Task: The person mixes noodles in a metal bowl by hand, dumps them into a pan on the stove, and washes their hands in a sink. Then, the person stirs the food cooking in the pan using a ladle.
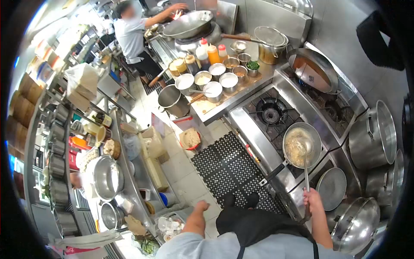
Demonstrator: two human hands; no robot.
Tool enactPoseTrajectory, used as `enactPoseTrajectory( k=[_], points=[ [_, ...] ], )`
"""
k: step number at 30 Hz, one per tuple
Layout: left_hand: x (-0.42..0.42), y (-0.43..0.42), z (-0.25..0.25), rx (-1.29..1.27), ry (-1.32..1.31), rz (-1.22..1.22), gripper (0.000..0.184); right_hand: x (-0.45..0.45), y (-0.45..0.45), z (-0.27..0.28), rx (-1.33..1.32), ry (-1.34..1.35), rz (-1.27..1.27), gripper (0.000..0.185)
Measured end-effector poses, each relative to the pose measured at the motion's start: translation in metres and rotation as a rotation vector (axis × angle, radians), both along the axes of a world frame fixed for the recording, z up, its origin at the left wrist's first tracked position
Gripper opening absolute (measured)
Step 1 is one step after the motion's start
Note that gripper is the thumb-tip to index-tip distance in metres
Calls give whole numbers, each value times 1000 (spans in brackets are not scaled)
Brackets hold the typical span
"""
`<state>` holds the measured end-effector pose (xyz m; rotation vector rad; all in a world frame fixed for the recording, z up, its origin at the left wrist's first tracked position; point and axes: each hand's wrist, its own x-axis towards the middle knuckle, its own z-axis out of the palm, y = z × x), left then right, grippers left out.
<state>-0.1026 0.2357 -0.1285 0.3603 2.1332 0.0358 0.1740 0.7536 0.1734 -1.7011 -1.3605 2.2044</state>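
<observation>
My right hand (312, 200) is closed around the handle of a ladle (306, 166). The ladle's bowl rests in a frying pan (297, 138) on the stove, among pale, tan, bubbling food (295, 144). The pan's black handle (272, 174) points toward the front edge of the stove, with no hand on it. My left hand (202, 205) hangs over the floor to the left of my apron, small in view, its fingers curled and nothing visible in them. A flat round pan or lid (331, 188) lies just right of my right hand.
A bare burner (271, 113) is behind the pan; a wok (314, 71) of brown liquid sits at back right. Large steel pots (373, 138) line the right side. Sauce bottles and steel containers (213, 90) crowd the counter. Another person (131, 34) reaches toward a far wok (188, 24).
</observation>
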Motion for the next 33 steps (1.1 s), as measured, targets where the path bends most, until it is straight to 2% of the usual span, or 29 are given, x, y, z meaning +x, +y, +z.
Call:
enactPoseTrajectory(
  k=[1, 3, 5, 6, 9, 12, 14, 17, 20, 21, 22, 23, 24, 25, 26, 27, 28, 29, 31, 32, 33],
  points=[
    [0, -37, -12, -76, 17, 196, 48, 7, 13, 8, -149, 122, -58, 14],
    [-19, -97, 23, -43, 94, -294, 44, 19, 32, 27, -183, 151, -10, 9],
    [-14, -118, 51, -55, 219, 89, 41, 14, 28, 63, -86, 67, 65, 8],
    [-11, -122, 61, -57, 279, 282, 40, 17, 27, 68, -1, 21, 142, 9],
    [6, -114, 67, 142, 416, 643, 35, 35, 31, 62, 267, -122, 355, 12],
    [37, -91, 65, 217, 234, 708, 44, 51, 24, 61, 629, -291, 487, 29],
    [63, -72, 68, 197, 180, 520, 44, 56, 21, 58, 846, -354, 499, 40],
    [91, -60, 54, 212, 36, 453, 44, 60, 23, 34, 1014, -402, 418, 48],
    [106, -55, 67, 203, 65, 404, 42, 58, 39, -32, 1063, -433, 298, 48],
    [101, -59, 69, 253, 83, 284, 41, 57, 39, -48, 1090, -414, 297, 48],
    [88, -77, 46, 300, 93, 154, 39, 61, 41, -76, 1097, -399, 266, 47],
    [85, -85, 46, 326, 49, 276, 38, 64, 40, -102, 1108, -323, 245, 46],
    [81, -91, 47, 353, 10, 400, 36, 54, 21, -79, 963, -296, 214, 45],
    [78, -84, 59, 339, -67, 786, 34, 58, 14, -110, 1109, -273, 227, 46],
    [77, -80, 72, 354, -45, 827, 32, 60, 7, -123, 938, -273, 217, 44],
    [75, -79, 81, 374, -17, 872, 31, 52, -2, -108, 703, -178, 154, 37],
    [74, -74, 88, 399, 16, 923, 30, 43, -11, -89, 474, -114, 73, 30],
    [73, -67, 92, 387, -5, 896, 29, 33, -18, -47, 184, 47, -52, 20],
    [72, -58, 100, 371, -29, 864, 27, 32, -3, -16, -67, 190, -96, 18],
    [79, -42, 123, 358, 53, 770, 28, 34, 6, -4, -132, 204, -98, 15],
    [82, -34, 127, 363, 28, 757, 28, 35, 13, 9, -146, 220, -90, 17]
  ],
)
